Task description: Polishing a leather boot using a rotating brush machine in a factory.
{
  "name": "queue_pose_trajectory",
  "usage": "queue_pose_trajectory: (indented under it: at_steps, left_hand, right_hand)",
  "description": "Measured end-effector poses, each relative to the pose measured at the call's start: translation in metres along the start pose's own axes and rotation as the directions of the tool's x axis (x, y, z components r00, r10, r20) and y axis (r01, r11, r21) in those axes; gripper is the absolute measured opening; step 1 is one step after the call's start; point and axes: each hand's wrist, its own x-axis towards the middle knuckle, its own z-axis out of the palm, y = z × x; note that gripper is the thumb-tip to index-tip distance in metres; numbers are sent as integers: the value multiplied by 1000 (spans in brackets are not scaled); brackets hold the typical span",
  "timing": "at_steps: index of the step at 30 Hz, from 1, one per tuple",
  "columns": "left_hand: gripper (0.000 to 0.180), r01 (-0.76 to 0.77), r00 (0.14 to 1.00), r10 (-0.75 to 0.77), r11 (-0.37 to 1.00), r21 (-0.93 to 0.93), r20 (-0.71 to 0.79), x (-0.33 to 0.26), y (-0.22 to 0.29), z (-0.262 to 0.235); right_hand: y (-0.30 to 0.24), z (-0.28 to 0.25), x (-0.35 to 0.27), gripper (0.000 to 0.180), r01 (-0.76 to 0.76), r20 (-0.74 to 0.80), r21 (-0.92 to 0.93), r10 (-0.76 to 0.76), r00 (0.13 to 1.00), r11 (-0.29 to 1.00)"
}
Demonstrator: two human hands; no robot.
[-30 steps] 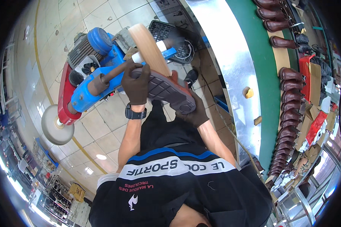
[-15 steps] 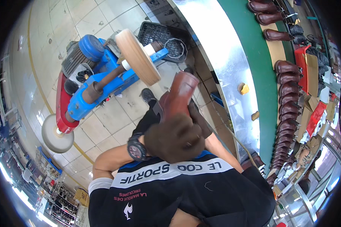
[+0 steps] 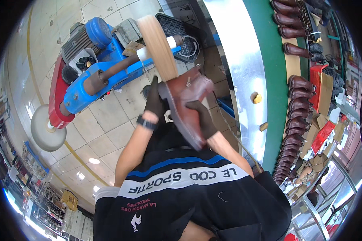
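A brown leather ankle boot (image 3: pixel 185 104) is tilted in front of me, its toe down toward my waist and its sole facing left. My right hand (image 3: pixel 203 118), in a dark glove, grips it across the front of the foot. Beside the heel, my gloved left hand (image 3: pixel 155 100) has its fingers stretched upward; whether it bears on the sole is unclear. Just above the boot is a pale buffing wheel (image 3: pixel 159 48) on a shaft. The boot's upper part overlaps the wheel's lower edge in view; I cannot tell if they touch.
The blue machine (image 3: pixel 84 88) carries a motor and a second whitish wheel (image 3: pixel 48 128) at left. Behind stands a black plastic crate (image 3: pixel 171 26). On my right runs a metal-edged green bench (image 3: pixel 271 80) with rows of brown boots (image 3: pixel 297 116) and a yellow lump (image 3: pixel 257 97).
The boot has turned from shaft-up to show its side and sole. My left hand has moved off its front to the heel side. The view has shifted slightly.
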Motion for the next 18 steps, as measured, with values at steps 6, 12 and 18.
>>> queue_pose_trajectory:
  at_steps: [6, 12, 18]
  left_hand:
    - [36, 80, 990, -91, 992, -100, -107, 76, -56, -70]
    - [29, 133, 951, -161, 984, -121, -263, 76, -40, -52]
    - [25, 65, 957, -146, 950, -305, -251, 46, -38, -56]
  right_hand:
    - [20, 25, 39, 35, 57, -60, -44, -59, 996, 997]
    - [13, 10, 57, 32, -182, 124, 80, 171, 977, 980]
    - [8, 8, 63, 52, -203, 43, 46, 201, 979, 978]
